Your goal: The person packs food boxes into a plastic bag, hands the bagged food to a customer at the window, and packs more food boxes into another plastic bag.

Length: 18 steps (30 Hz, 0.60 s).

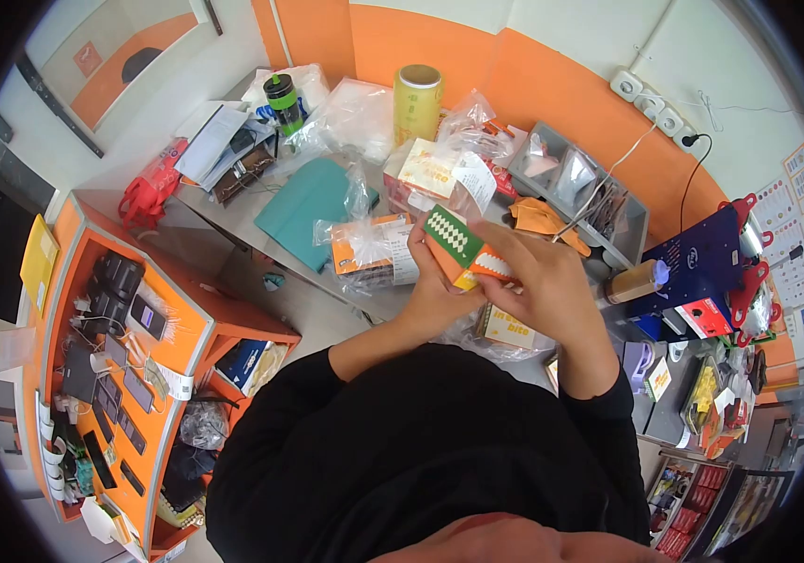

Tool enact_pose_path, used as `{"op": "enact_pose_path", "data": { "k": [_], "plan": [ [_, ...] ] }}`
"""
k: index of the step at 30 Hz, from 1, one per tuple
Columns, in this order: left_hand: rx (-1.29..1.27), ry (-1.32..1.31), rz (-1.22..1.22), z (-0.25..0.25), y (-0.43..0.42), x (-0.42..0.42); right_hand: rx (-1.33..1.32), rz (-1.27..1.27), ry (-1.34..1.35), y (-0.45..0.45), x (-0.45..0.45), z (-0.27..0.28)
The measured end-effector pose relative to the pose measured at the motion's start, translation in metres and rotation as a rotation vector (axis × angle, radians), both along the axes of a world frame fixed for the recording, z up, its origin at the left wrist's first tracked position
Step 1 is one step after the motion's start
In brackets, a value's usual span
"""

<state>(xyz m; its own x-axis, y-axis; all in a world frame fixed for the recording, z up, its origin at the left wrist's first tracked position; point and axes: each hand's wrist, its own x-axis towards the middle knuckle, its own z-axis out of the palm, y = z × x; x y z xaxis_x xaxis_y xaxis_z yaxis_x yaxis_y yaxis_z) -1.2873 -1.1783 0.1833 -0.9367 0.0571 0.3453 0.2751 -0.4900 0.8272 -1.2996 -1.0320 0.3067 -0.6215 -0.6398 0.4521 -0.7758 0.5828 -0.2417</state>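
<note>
Above the table's near edge I hold a small carton box (pixel 453 236) with green and orange sides and white patterns. My left hand (pixel 432 298) is closed around its near left side. The fingers of my right hand (pixel 545 280) press on its right side, and part of the box is hidden behind them. Just left of the box lies an orange and white packet in clear plastic (pixel 364 249). Behind it sits a white box with yellow lettering (pixel 430 167), with a paper slip (pixel 473 178) beside it. Below my right hand is another lettered box (pixel 507 327) in plastic.
A teal folder (pixel 303 211), a large plastic-wrap roll (pixel 418 105) and a green-black bottle (pixel 283 101) occupy the table's back and left. To the right stand a grey divided tray (pixel 578 183) and a jar (pixel 637 281). An orange shelf (pixel 177 328) with several phones is at left.
</note>
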Motion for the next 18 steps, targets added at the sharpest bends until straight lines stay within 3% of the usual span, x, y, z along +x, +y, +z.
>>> {"op": "enact_pose_path", "data": {
  "k": [6, 8, 15, 18],
  "plan": [
    [-0.132, 0.104, 0.015, -0.015, -0.005, -0.003, -0.007, 0.015, -0.142, 0.011, -0.007, 0.011],
    [-0.073, 0.098, -0.028, -0.01, -0.005, 0.0, -0.116, 0.024, -0.299, 0.014, -0.009, 0.018],
    [-0.066, 0.182, -0.052, -0.01, -0.006, 0.001, -0.216, 0.134, -0.276, 0.018, -0.011, 0.026],
    [-0.091, 0.176, -0.029, -0.014, -0.005, 0.0, -0.125, 0.12, -0.265, 0.018, -0.008, 0.028]
  ]
}}
